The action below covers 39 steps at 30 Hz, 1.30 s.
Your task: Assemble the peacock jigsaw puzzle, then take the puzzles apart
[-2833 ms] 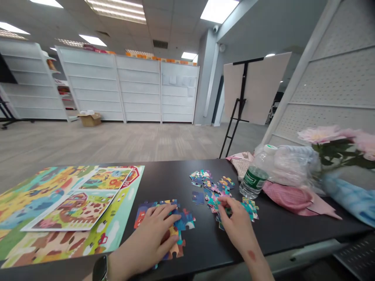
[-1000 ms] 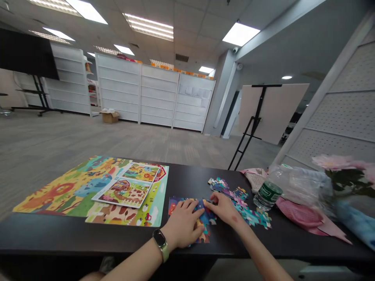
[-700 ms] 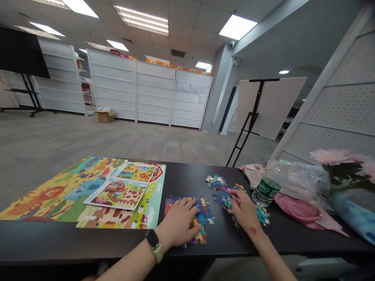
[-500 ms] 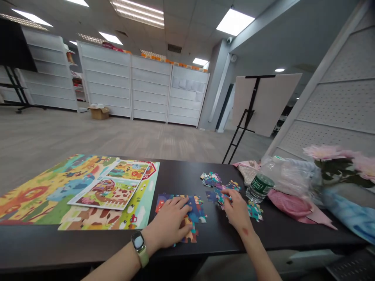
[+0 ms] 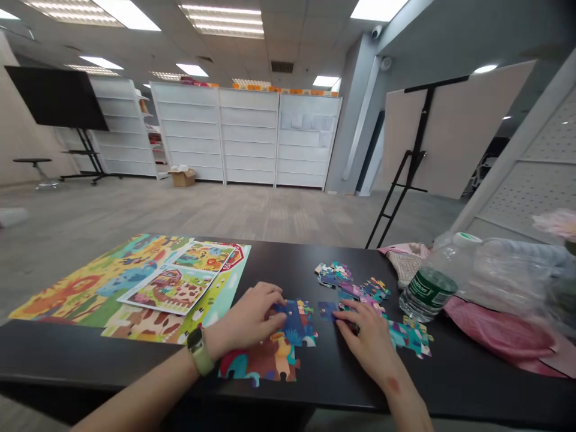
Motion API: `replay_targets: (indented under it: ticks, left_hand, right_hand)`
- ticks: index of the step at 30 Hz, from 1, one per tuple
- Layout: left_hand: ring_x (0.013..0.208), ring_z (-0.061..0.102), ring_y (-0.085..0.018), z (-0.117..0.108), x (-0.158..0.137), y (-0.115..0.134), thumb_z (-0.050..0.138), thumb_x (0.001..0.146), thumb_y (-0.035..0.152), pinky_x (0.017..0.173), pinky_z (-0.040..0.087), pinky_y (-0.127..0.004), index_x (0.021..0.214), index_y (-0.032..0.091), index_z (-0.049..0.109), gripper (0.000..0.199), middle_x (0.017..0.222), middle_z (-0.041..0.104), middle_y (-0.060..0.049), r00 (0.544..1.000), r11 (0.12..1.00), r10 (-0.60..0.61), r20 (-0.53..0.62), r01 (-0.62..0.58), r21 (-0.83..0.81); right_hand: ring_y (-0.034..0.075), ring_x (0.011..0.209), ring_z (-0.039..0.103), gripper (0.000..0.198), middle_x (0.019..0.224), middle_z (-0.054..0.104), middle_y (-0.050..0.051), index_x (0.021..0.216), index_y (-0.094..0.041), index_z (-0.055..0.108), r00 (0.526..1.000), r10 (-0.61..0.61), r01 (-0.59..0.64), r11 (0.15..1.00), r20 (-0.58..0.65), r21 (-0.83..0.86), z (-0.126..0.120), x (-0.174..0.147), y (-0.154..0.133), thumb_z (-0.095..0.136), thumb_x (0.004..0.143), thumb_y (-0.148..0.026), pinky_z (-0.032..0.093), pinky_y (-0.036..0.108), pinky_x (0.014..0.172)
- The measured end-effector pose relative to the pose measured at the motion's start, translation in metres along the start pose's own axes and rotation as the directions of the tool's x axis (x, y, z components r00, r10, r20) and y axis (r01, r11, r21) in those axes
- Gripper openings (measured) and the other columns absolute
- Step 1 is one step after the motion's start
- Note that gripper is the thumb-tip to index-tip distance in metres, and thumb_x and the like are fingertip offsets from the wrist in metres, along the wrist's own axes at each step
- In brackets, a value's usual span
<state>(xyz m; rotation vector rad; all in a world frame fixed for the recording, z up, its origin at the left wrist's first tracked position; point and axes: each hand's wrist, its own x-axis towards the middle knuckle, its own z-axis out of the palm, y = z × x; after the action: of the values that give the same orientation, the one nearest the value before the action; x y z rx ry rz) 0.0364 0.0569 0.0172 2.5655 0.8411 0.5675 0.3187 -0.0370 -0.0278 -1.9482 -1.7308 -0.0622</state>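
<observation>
The assembled puzzle section (image 5: 286,357) lies flat on the dark tabletop (image 5: 281,267), near the edge on the person's side. The left hand (image 5: 252,317) rests palm down across its upper-left portion, fingers spread and slightly bent. A watch (image 5: 196,343) with a pale green strap is fitted at the left wrist. The hands are apart from each other.

Clock positions refer to the assembled section, with 12 o'clock away from the person. At 2 o'clock, a dark blue piece (image 5: 326,309) lies just beside the section, not joined to it. The right hand (image 5: 371,337) places its thumb and index fingertips at this piece's right edge; whether they pinch it is not discernible. Further loose pieces (image 5: 335,273) lie between 1 and 2 o'clock. A teal cluster (image 5: 411,339) lies at 3 o'clock, near an upright bottle (image 5: 429,289). A printed sheet (image 5: 177,287) overlaps a colored poster (image 5: 74,293) at 10 o'clock.
</observation>
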Motion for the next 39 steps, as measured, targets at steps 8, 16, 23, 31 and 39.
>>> replay_targets:
  ticks: [8, 16, 23, 31, 39]
  left_hand:
    - [0.100, 0.064, -0.022, -0.006, 0.052, -0.038, 0.054, 0.091, 0.028, 0.088, 0.052, -0.035, 0.112, 0.022, 0.065, 0.024, 0.114, 0.067, -0.005, 0.986, 0.988, -0.130, -0.102, 0.121, -0.096]
    - [0.121, 0.055, -0.028, 0.057, 0.157, -0.004, 0.070, 0.086, 0.039, 0.105, 0.044, -0.039, 0.131, 0.021, 0.059, 0.050, 0.133, 0.060, -0.009, 0.997, 0.997, 0.068, 0.042, -0.066, -0.044]
    - [0.117, 0.055, -0.031, 0.073, 0.171, -0.005, 0.084, 0.071, 0.051, 0.103, 0.045, -0.041, 0.118, 0.019, 0.069, 0.059, 0.126, 0.058, -0.013, 0.996, 0.999, 0.048, 0.074, -0.046, -0.022]
    - [0.093, 0.066, -0.025, 0.022, 0.143, -0.053, 0.075, 0.081, 0.035, 0.084, 0.051, -0.035, 0.135, 0.015, 0.060, 0.059, 0.111, 0.071, -0.010, 0.994, 1.000, -0.009, 0.109, 0.011, -0.016]
    - [0.102, 0.068, -0.021, 0.009, 0.105, -0.087, 0.063, 0.084, 0.017, 0.092, 0.053, -0.032, 0.129, 0.015, 0.063, 0.045, 0.115, 0.072, -0.009, 0.996, 0.997, -0.065, 0.064, 0.068, -0.042]
  right_hand:
    - [0.027, 0.114, 0.059, 0.028, 0.114, 0.071, 0.006, 0.075, -0.023, 0.068, 0.999, -0.020, 0.014, 0.986, 0.031, 0.168, -0.005, 0.000, -0.003, 0.043, 0.080, -0.012, 0.039, 0.047, 0.097]
    - [0.025, 0.094, 0.065, 0.027, 0.093, 0.072, 0.005, 0.082, -0.024, 0.062, 0.988, 0.098, -0.056, 0.947, -0.119, 0.317, -0.018, 0.001, 0.009, 0.038, 0.075, -0.013, 0.045, 0.040, 0.092]
    - [0.024, 0.090, 0.065, 0.027, 0.091, 0.072, 0.005, 0.083, -0.024, 0.063, 0.989, 0.112, -0.073, 0.940, -0.098, 0.334, -0.022, 0.000, 0.009, 0.039, 0.077, -0.015, 0.047, 0.034, 0.083]
    - [0.026, 0.103, 0.062, 0.016, 0.102, 0.072, 0.007, 0.090, -0.023, 0.068, 0.993, 0.074, -0.043, 0.954, -0.096, 0.298, -0.014, -0.001, 0.002, 0.054, 0.083, -0.028, 0.044, 0.042, 0.095]
    - [0.029, 0.114, 0.059, 0.013, 0.117, 0.070, 0.006, 0.092, -0.025, 0.072, 0.999, 0.040, -0.035, 0.977, -0.022, 0.209, -0.004, -0.002, 0.002, 0.065, 0.082, -0.027, 0.040, 0.049, 0.102]
